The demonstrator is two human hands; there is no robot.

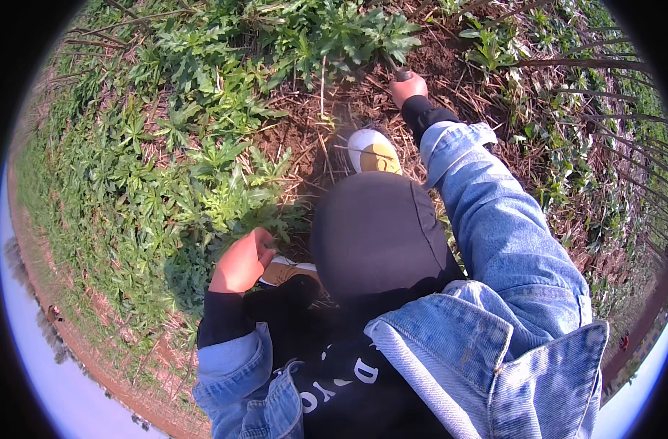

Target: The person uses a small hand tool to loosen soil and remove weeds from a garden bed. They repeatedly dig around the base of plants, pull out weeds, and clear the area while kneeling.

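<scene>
Far ahead and right of centre, my right hand (408, 89) is wrapped round the thick end of a hand tool's handle (402, 74). The tool reaches forward to the base of a leafy green weed (389, 33), and its working end is hidden among leaves and soil. My left hand (245, 262) is low on the left, fingers curled closed, beside one of my brown-and-white shoes (279, 272). Whether it holds anything is hidden. Leafy plants (220, 194) grow just beyond it. My other shoe (374, 151) is planted on the soil between the hands.
Reddish soil with dry straw (305, 139) lies ahead of my shoes. Dense weeds cover the left side. Thin bare stems (597, 64) stick out on the right. My bent knee (381, 234) in dark trousers fills the middle.
</scene>
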